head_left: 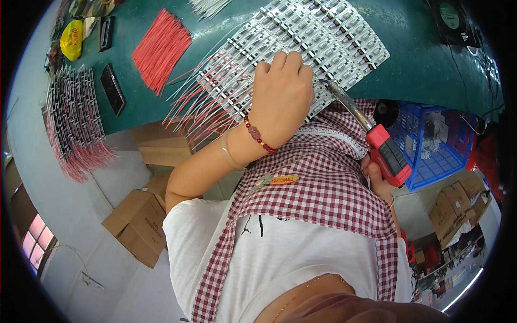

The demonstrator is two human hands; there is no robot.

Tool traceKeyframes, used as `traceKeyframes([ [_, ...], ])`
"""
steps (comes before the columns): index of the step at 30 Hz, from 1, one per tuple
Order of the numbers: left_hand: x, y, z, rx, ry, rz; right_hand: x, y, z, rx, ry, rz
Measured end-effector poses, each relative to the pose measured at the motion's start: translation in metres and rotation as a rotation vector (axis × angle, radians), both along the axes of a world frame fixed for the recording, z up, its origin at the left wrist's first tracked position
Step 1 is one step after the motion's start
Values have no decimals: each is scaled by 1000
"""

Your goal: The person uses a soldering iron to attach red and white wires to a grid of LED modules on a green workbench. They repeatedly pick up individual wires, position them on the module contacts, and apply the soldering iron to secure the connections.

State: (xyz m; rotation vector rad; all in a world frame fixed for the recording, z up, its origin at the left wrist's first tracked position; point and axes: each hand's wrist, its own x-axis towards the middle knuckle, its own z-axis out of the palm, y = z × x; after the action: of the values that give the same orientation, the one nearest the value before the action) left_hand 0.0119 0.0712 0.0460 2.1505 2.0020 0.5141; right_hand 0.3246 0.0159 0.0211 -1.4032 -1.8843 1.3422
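A large panel of small white circuit boards [344,32] lies on the green table, with red and white wires [207,107] fanning out from its left part. My left hand [285,89] is closed over the panel's near part, knuckles up. Its fingertips point away and what they pinch is hidden. On the right, my right hand [379,183] grips a red-and-black soldering iron [389,155], partly hidden behind the handle. The iron's metal tip reaches the boards just right of my left hand; whether it touches them I cannot tell.
A bundle of red wires [161,51] and a phone [112,89] lie on the green table [420,72]. Wired boards [75,110] hang over its left edge. A blue crate [439,161] stands right, cardboard boxes [141,226] below left. A dark device [452,21] sits far right.
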Motion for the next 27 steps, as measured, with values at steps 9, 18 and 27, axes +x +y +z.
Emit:
traceKeyframes([
  [9,1,7,9,-106,83,-40,2,0,-4,16,14,-12],
  [18,-6,10,18,-77,33,-16,-6,1,0,13,117,-71],
  [27,-52,31,-5,28,-53,154,-17,12,19,-218,306,-141],
])
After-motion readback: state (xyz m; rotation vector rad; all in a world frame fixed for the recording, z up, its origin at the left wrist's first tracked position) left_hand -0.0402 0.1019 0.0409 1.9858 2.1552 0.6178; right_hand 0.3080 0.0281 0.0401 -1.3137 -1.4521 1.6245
